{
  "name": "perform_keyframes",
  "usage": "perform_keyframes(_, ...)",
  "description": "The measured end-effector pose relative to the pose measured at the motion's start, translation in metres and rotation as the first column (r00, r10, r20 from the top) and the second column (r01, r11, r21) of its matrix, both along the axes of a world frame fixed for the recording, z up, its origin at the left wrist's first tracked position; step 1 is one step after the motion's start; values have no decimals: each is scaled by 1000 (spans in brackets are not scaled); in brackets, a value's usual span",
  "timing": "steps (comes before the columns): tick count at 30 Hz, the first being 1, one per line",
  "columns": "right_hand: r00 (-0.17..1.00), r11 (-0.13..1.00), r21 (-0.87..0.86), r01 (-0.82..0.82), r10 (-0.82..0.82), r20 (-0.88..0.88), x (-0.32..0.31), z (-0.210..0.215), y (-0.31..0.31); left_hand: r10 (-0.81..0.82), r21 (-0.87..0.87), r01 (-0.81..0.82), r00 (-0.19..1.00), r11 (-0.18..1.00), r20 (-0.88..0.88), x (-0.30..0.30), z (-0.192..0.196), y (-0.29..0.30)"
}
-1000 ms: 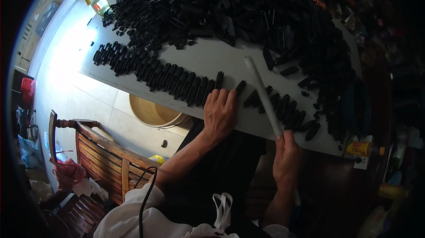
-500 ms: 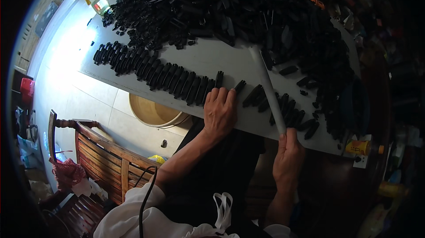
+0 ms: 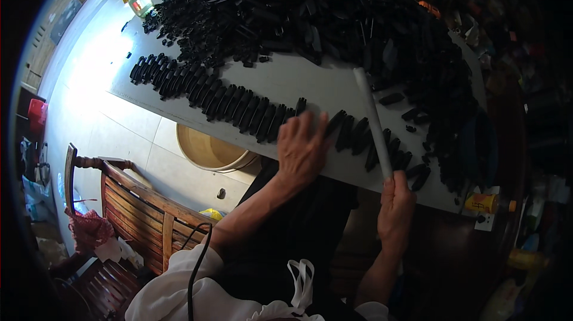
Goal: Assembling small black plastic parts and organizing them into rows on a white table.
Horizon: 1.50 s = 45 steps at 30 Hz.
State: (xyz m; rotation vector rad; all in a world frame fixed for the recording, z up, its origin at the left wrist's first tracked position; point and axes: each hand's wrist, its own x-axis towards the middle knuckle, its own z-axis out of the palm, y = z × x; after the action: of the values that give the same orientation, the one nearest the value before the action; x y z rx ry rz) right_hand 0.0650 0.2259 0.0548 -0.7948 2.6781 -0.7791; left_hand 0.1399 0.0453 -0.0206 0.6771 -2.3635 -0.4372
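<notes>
1. Pressing flat, your left hand (image 3: 301,148) lies open, fingers spread, on the row of small black plastic pieces (image 3: 239,106) lined along the near edge of the pale grey tabletop (image 3: 310,82).
2. Your right hand (image 3: 395,198) is closed around the lower end of a long white rod (image 3: 371,118), which is laid across the row's right part.
3. A careless sweep of the rod could scatter the row or push pieces off the table's near edge.
</notes>
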Motion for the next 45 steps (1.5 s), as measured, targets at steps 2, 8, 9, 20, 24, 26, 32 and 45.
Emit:
perform_keyframes(2,1000,1000,7,-20,20,-3,1,0,1,166,-31,-165,986,986,31,5,0,-7)
perform_keyframes(8,993,995,-41,-91,87,-84,6,-13,-6,137,-100,-129,988,987,74,4,-9,-10)
perform_keyframes(9,993,996,-7,-94,94,-77,7,-14,-7,115,-163,-107,992,981,44,-1,-12,-10)
perform_keyframes(20,986,996,11,-89,89,-143,12,2,-16,22,-116,-30,997,993,-70,-5,-19,-11)
perform_keyframes(24,979,930,349,-112,164,-123,10,-7,-27,20,-138,-34,995,990,-97,-8,-18,-11)
perform_keyframes(26,971,915,382,-131,196,-139,6,-6,-29,15,-141,-28,995,990,-94,-6,-20,-11)
perform_keyframes(32,998,964,266,-31,43,-42,5,14,-26,3,-126,-10,999,992,-53,-6,-17,-9)
perform_keyframes(45,995,993,72,-90,92,-26,17,-4,-11,174,-87,-178,983,980,-54,37,-11,-11)
